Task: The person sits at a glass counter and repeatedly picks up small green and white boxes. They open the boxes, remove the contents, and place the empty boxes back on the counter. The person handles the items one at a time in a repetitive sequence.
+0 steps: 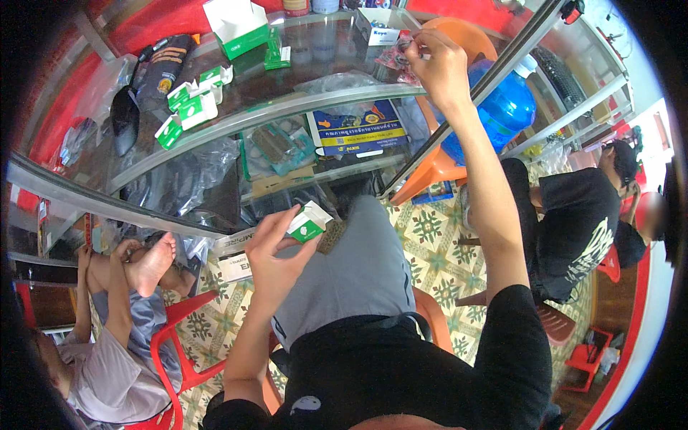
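My left hand (272,259) holds a small green-and-white cardboard box (309,225) above my lap, between thumb and fingers. The box's white end flaps stand up; its inside cannot be made out. Stretched over the far right of the glass counter, my right hand (443,68) has its fingertips pinched on a small red-and-clear plastic packet (398,59). A small dark thing shows at those fingertips, too small to name. Just beyond lies an open white box (378,30). Several little green-and-white boxes (197,110) with raised flaps rest at the counter's left.
A larger green-and-white carton (240,37) and a small green box (276,56) stand on the glass counter (322,61). A blue water jug (505,107) sits right of it on an orange chair (423,175). People sit to my left and right.
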A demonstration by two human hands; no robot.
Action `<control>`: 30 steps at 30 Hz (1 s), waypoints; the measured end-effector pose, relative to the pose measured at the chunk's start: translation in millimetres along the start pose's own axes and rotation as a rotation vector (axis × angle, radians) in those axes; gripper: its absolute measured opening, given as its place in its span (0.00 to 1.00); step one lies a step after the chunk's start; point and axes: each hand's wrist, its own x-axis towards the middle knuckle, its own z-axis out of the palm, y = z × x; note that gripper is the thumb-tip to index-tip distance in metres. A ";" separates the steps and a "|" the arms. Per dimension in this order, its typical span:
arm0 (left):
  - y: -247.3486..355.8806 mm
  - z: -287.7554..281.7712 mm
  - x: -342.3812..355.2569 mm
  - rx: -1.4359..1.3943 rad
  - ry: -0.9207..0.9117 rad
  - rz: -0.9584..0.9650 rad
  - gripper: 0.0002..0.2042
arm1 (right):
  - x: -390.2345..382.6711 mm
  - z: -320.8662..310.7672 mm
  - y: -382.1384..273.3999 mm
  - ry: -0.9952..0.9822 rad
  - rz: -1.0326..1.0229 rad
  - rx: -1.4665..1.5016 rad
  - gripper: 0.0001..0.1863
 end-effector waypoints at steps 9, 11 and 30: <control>-3.8 -1.3 -6.7 0.012 0.021 0.012 0.28 | 23.8 30.2 45.5 -0.168 -0.185 -0.168 0.08; -1.9 -1.5 -7.4 0.021 0.023 0.011 0.28 | 25.5 31.6 49.1 -0.211 -0.194 -0.157 0.08; -1.5 -4.6 -1.7 0.112 0.074 0.086 0.27 | 29.7 4.0 -11.1 -0.291 -0.057 0.165 0.13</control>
